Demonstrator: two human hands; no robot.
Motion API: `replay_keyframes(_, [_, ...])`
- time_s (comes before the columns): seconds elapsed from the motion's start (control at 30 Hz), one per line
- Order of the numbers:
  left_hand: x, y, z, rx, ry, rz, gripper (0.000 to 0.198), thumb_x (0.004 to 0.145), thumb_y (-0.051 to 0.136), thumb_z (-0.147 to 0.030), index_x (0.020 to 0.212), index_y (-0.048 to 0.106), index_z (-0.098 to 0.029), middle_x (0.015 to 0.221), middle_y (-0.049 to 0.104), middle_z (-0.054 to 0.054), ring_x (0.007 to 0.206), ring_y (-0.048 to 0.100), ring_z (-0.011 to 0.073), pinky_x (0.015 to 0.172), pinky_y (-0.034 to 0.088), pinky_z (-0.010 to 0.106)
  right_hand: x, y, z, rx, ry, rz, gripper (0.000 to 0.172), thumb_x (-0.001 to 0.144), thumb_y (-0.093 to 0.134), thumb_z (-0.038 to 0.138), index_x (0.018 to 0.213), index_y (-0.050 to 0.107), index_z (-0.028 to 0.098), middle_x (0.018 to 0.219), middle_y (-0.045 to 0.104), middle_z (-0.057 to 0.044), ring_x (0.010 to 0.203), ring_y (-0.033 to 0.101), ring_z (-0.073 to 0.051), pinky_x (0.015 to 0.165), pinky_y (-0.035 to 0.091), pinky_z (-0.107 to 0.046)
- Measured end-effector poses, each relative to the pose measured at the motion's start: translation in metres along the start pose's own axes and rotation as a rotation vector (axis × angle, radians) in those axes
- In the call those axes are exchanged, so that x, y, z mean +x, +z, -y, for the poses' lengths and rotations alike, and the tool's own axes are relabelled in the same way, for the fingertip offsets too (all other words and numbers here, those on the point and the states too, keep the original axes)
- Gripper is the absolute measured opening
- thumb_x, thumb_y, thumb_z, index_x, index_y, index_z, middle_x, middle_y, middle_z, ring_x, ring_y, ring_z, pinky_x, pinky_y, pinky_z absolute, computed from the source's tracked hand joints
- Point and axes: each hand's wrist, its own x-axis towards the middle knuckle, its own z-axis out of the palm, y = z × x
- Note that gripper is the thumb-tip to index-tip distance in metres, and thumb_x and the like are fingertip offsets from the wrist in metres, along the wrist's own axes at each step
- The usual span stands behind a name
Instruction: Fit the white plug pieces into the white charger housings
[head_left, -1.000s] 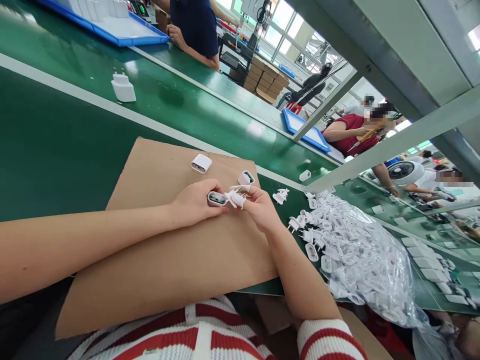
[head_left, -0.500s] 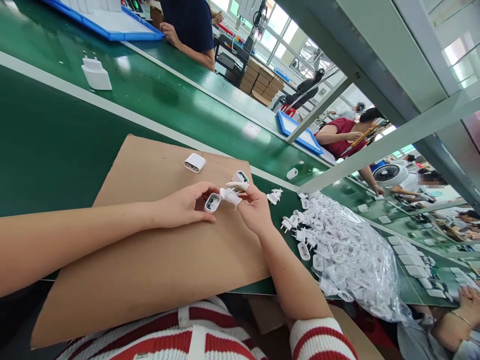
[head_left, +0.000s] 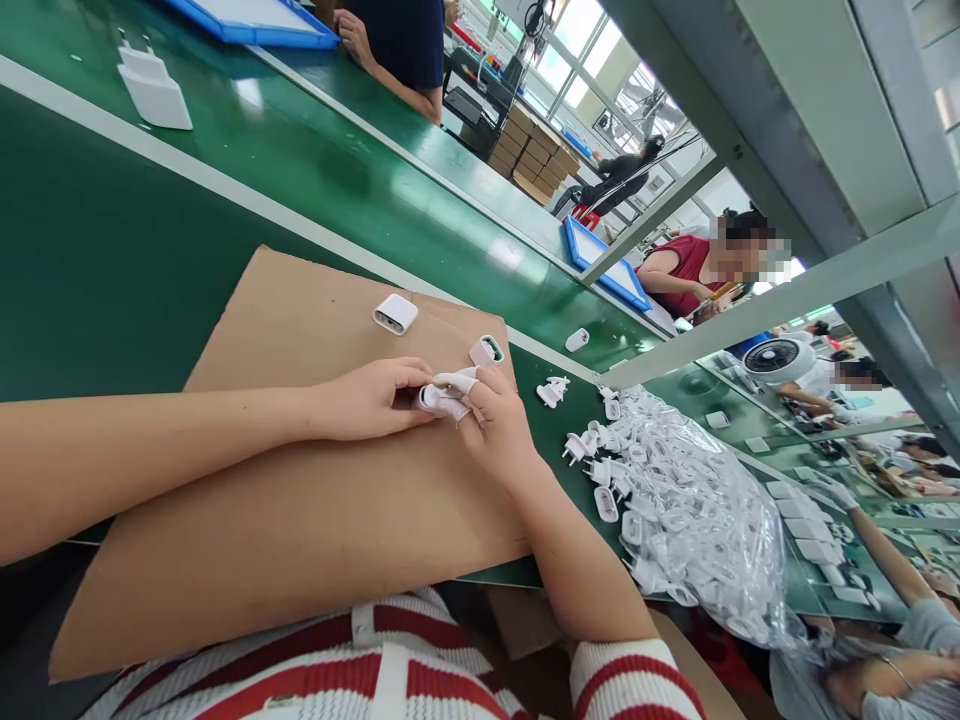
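My left hand point(head_left: 379, 397) closes around a white charger housing point(head_left: 425, 398), its open end turned to the right. My right hand point(head_left: 496, 425), with white finger covers on thumb and fingertips, presses a white two-pin plug cap against that open end; the fingers hide most of the cap. Whether it sits inside the housing I cannot tell. Both hands are above a brown cardboard sheet point(head_left: 322, 520). Just beyond the right fingers lies a charger housing with a green board inside point(head_left: 486, 351). Another white housing point(head_left: 395, 314) rests farther left on the cardboard.
A clear bag of white plug caps point(head_left: 705, 510) spills onto the green table at right, near several loose caps point(head_left: 553, 391). A finished-looking plug charger point(head_left: 154, 88) stands far left. A metal post point(head_left: 660, 215) slants overhead. Co-workers sit across and at right.
My right hand has brought the plug cap left onto the housing's open end and closed over it. The view has shifted slightly. A co-worker's gloved hand now reaches in at right.
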Motion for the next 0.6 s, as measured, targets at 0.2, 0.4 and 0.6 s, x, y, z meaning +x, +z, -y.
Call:
replay_keyframes(0.2, [0.0012,-0.0005,0.0024,0.021,-0.029,0.019,0.037,0.090,0.062,-0.055,0.093,0.072,-0.020,0.099,0.062,0.005,0.083,0.061,0.0191,0.078,0.049,0.029,0.0007,0.0022,-0.0003,-0.003,0.038,0.042,0.029,0.082,0.049,0.003,0.096,0.067,0.021,0.088,0.060,-0.006,0.087,0.055,-0.022,0.078,0.048,-0.033])
replay_keyframes(0.4, [0.0013,-0.0003,0.0028,0.014,-0.013,0.013,0.032,0.089,0.064,-0.051,0.094,0.073,-0.020,0.101,0.062,0.006,0.083,0.062,0.0201,0.077,0.050,0.031,0.0005,-0.0015,0.0032,-0.009,0.068,0.013,0.035,0.084,0.049,0.004,0.107,0.067,0.022,0.094,0.061,-0.007,0.093,0.057,-0.023,0.081,0.048,-0.034])
replay_keyframes(0.6, [0.0014,0.0004,0.0021,0.009,-0.009,0.007,0.033,0.089,0.063,-0.052,0.090,0.072,-0.019,0.097,0.061,0.006,0.082,0.061,0.0196,0.077,0.050,0.030,0.0044,0.0040,0.0046,-0.097,0.052,0.051,0.026,0.084,0.049,0.004,0.089,0.066,0.022,0.081,0.055,-0.005,0.084,0.053,-0.021,0.073,0.045,-0.032])
